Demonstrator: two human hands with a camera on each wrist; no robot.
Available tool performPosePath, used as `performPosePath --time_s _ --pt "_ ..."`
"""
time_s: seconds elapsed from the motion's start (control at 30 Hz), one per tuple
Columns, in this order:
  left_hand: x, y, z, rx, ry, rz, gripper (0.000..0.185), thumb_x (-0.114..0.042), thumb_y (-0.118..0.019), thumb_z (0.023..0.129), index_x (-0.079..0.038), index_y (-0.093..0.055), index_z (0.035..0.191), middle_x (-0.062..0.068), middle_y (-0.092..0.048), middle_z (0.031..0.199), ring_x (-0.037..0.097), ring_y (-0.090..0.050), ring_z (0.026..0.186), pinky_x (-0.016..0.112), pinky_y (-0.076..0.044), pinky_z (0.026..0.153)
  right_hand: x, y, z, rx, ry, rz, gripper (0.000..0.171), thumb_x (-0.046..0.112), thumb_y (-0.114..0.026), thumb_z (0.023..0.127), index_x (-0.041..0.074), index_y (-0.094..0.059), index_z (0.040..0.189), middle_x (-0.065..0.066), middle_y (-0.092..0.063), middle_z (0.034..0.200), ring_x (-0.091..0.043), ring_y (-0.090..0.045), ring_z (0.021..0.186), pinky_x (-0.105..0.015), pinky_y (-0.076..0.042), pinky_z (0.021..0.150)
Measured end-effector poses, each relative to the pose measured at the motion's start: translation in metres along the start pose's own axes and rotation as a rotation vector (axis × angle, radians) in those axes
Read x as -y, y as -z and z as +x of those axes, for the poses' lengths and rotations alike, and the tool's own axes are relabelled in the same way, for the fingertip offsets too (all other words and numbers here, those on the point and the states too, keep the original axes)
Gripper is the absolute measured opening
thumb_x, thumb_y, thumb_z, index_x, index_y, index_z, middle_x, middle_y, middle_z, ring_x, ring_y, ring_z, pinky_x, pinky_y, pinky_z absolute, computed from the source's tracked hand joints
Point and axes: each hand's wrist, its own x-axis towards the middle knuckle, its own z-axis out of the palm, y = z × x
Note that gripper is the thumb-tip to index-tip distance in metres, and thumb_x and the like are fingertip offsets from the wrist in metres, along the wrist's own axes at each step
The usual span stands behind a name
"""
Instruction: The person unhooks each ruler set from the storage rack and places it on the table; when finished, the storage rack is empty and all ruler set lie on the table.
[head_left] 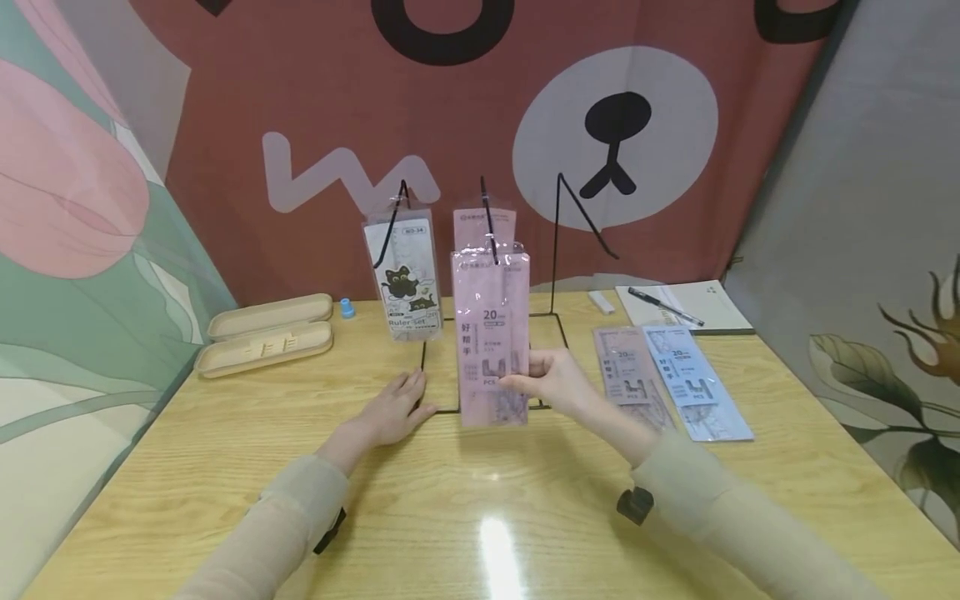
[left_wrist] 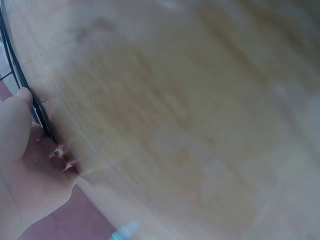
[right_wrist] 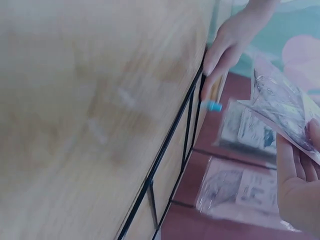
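Observation:
A black wire display rack (head_left: 557, 250) stands on the wooden table (head_left: 225, 467). My right hand (head_left: 525, 383) pinches the lower right edge of a pink ruler pack (head_left: 487, 333), held upright with its top at the middle hook. A second pink pack (head_left: 471, 223) hangs behind it, and a cat-print ruler set (head_left: 405, 283) hangs on the left hook. My left hand (head_left: 408, 392) lies flat with straight fingers on the rack's base wire (left_wrist: 20, 75). The right wrist view shows that left hand (right_wrist: 227, 47) against the base wire (right_wrist: 170, 150), and the held pack (right_wrist: 285, 110).
Two more ruler packs, one pinkish (head_left: 626, 375) and one blue (head_left: 693, 379), lie flat to the right of the rack. Behind them are a notebook (head_left: 712, 308) with a pen (head_left: 663, 306) and a white eraser (head_left: 600, 302). An open beige pencil case (head_left: 266, 333) and a blue sharpener (head_left: 347, 308) lie at the left.

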Motion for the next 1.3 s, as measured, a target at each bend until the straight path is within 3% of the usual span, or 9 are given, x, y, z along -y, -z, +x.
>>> performPosePath --time_s 0.13,0.33,0.6,0.77,0.87,1.07,1.17,1.3 --pt "-0.001 0.001 -0.001 -0.001 0.003 0.002 0.064 -0.034 -0.041 0.101 0.007 -0.022 0.146 0.024 -0.019 0.154 0.043 -0.016 0.142 0.053 -0.018 0.117 0.003 -0.002 -0.018 0.031 -0.041 0.019 0.032 0.017 -0.074 0.080 0.001 -0.068 0.107 -0.015 -0.072 0.100 -0.022 -0.071 0.090 -0.034 -0.057 0.082" --pt "-0.002 -0.001 -0.001 0.001 0.001 0.005 0.064 -0.034 -0.040 0.101 0.007 -0.022 0.146 0.024 -0.019 0.154 0.044 -0.016 0.142 0.053 -0.017 0.117 0.008 0.002 -0.045 0.081 -0.028 0.005 0.033 0.019 -0.073 0.080 -0.003 -0.067 0.104 -0.015 -0.072 0.099 -0.019 -0.070 0.088 -0.033 -0.057 0.084" --pt "-0.002 -0.001 0.002 -0.006 -0.016 0.006 0.065 -0.035 -0.039 0.101 0.007 -0.021 0.146 0.024 -0.018 0.154 0.043 -0.016 0.142 0.052 -0.017 0.117 -0.002 0.031 -0.073 0.152 -0.002 -0.123 0.035 0.030 -0.072 0.080 0.004 -0.069 0.104 -0.010 -0.073 0.099 -0.015 -0.070 0.087 -0.031 -0.056 0.084" --pt "-0.002 -0.003 0.002 0.007 -0.015 0.001 0.065 -0.035 -0.039 0.101 0.006 -0.020 0.147 0.024 -0.018 0.154 0.044 -0.015 0.142 0.053 -0.018 0.117 -0.015 0.065 -0.085 0.163 -0.012 -0.133 0.040 0.026 -0.070 0.083 -0.001 -0.064 0.112 -0.016 -0.071 0.104 -0.016 -0.070 0.089 -0.027 -0.056 0.081" --pt "0.000 -0.003 0.002 0.001 -0.021 -0.005 0.064 -0.034 -0.040 0.101 0.008 -0.021 0.146 0.026 -0.018 0.154 0.045 -0.016 0.141 0.054 -0.018 0.116 -0.018 0.092 -0.091 0.103 -0.055 -0.162 0.046 0.023 -0.069 0.084 -0.007 -0.059 0.117 -0.021 -0.069 0.105 -0.018 -0.071 0.086 -0.030 -0.058 0.077" --pt "0.002 -0.003 0.001 0.006 -0.005 0.003 0.066 -0.037 -0.038 0.101 0.005 -0.019 0.147 0.023 -0.016 0.155 0.043 -0.015 0.143 0.052 -0.017 0.118 -0.024 0.156 -0.096 -0.061 -0.161 -0.434 0.054 0.031 -0.065 0.089 -0.009 -0.054 0.124 -0.021 -0.070 0.103 -0.021 -0.070 0.086 -0.046 -0.055 0.079" --pt "0.002 -0.003 0.001 0.001 -0.005 -0.002 0.066 -0.037 -0.038 0.101 0.006 -0.019 0.147 0.023 -0.017 0.155 0.043 -0.015 0.143 0.053 -0.017 0.117 -0.027 0.190 -0.097 -0.108 -0.203 -0.555 0.060 0.035 -0.064 0.089 -0.012 -0.052 0.125 -0.023 -0.069 0.104 -0.011 -0.067 0.082 -0.040 -0.055 0.075" --pt "0.002 -0.003 0.001 -0.002 -0.006 -0.003 0.065 -0.037 -0.038 0.101 0.006 -0.020 0.147 0.023 -0.017 0.155 0.043 -0.015 0.142 0.053 -0.017 0.117 -0.032 0.228 -0.100 -0.137 -0.262 -0.632 0.069 0.040 -0.061 0.090 -0.018 -0.048 0.125 -0.027 -0.068 0.103 -0.005 -0.064 0.074 -0.027 -0.053 0.064"
